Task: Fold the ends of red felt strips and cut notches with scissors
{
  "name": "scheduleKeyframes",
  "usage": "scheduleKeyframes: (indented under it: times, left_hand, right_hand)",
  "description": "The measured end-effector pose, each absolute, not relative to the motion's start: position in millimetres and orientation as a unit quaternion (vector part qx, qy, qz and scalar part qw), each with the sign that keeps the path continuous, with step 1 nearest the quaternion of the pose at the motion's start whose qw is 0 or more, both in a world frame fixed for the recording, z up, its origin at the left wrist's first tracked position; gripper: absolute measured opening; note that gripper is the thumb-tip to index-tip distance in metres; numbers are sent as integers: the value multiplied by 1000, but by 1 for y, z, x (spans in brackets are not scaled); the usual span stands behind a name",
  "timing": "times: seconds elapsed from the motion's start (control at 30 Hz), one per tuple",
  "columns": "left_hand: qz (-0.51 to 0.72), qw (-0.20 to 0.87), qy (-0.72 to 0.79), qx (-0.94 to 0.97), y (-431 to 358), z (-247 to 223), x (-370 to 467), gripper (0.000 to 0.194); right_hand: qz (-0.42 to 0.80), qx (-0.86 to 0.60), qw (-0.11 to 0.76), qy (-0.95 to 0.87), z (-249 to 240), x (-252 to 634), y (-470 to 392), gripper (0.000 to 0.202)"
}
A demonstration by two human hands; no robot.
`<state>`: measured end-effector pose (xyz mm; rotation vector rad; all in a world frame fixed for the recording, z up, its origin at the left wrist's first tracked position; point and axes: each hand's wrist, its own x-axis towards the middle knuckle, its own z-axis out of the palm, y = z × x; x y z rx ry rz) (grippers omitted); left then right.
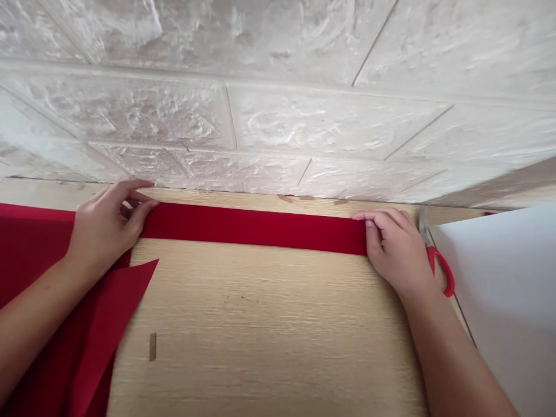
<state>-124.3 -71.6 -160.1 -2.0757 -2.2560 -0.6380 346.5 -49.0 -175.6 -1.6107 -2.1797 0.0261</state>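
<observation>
A long red strip (pixel 256 229), fabric or paper, lies flat across the wooden table near the wall. At its left end is my left hand (pixel 110 217), thumb and fingers drawn together at the strip's upper edge. My right hand (pixel 393 246) pinches the strip's right end between thumb and forefinger. Beneath my left wrist and forearm spreads a larger red sheet (pixel 39 249) with a pointed, folded corner. Scissors with red handles (pixel 443 272) lie just right of my right hand, partly hidden by it.
A white brick-patterned wall (pixel 278 116) rises behind the wooden table (pixel 269 324). A white sheet or board (pixel 512 278) stands at the right. One small brown scrap (pixel 152 346) lies at the lower left, and several more bits lie along the wall.
</observation>
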Motion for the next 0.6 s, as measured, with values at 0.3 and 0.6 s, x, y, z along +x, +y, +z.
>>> scheduleKeyframes:
  times: [0.3,0.6]
  left_hand:
    - [-163,2,-713,-682,-72,-156,-123,51]
    - [-180,30,-682,-709,-72,-154,-120,50]
  right_hand:
    - [51,-664,235,-708,-173,352,-51,21]
    - [56,-671,264,-691,-172,353,-51,18]
